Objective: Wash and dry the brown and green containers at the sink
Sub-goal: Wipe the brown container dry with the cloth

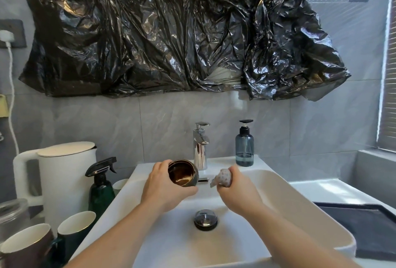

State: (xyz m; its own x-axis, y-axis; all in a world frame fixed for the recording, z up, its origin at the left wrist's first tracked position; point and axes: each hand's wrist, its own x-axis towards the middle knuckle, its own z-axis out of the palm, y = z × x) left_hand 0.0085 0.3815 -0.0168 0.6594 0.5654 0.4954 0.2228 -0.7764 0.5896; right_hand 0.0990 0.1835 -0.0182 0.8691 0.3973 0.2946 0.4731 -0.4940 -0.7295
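Over the white sink (278,186), 2 hands are up and busy. The left hand (165,188) grasps the brown container (182,173), fingers wrapped round its side, thumb across the near wall. It is tipped so its open mouth faces back toward the person and a little up, and the glossy brown inside shows clearly. The right hand (237,190) is clenched round a bunched speckled cloth (221,178), a loose tail poking out toward the container.

Here is the relation that matters: the cloth sits just beside the container, to its right and level with it, but not touching. The container's axis runs roughly toward the person, so the cloth would, I'd say, have to swing round to the near side to get in at the mouth. The right hand is the one to do it.

Room looks fair: the chrome tap (201,145) stands directly behind the container, close, and the blue soap bottle (244,145) is behind the right hand. The basin below lies open down to the drain plug (205,219). 2 cups, one dark green (75,231) and one brown (25,248), wait on the counter at left.
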